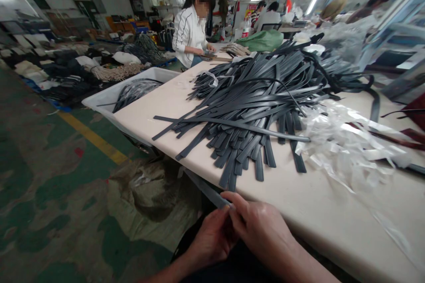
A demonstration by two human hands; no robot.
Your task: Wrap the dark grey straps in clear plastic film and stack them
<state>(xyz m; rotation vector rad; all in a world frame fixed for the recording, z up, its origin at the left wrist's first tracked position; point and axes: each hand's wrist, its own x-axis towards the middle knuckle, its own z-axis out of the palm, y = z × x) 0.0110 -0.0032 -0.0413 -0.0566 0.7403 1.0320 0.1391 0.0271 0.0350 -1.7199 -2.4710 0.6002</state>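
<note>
Both of my hands meet below the table's near edge, gripping one dark grey strap (204, 188) that sticks out up and to the left. My left hand (212, 239) pinches it from below. My right hand (259, 227) closes over its end from the right. Just beyond them, a big pile of the same grey straps (255, 97) lies spread across the cream table (318, 212), with several ends hanging over the near edge.
Crumpled clear plastic wrap (348, 146) lies to the right of the pile. A white bin (109, 97) with more straps stands at the table's left end. A person in a white jacket (191, 31) works at the far end. A sack (149, 190) lies on the green floor.
</note>
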